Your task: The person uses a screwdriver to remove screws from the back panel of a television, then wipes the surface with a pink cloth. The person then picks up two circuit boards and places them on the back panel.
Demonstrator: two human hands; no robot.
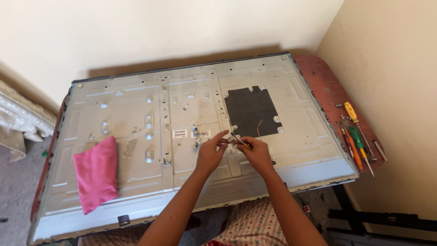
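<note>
A small pale metal part [233, 138] is pinched between the fingertips of the left hand [210, 152] and the right hand [257, 154], just above the large grey sheet-metal back panel of a flat screen [136, 191]. Both hands are nearly closed. A yellow-handled tool [246, 146] appears to be held in the right hand as well; its tip cannot be made out.

For clean work on so small a part, a steady pinch by the left hand is judged necessary, with the tool kept square to the part and the wrists braced close to the panel so that nothing drops into its recesses.

Two small white rectangular labels [180, 134] with dark printed bars are fixed side by side just left of the hands. A black square pad [251, 110] lies beyond the hands. A folded pink cloth [96, 173] rests on the panel's left part. Screwdrivers with yellow, green and orange handles [357, 136] are laid on the reddish-brown wooden table [325, 86] at the right edge.
</note>
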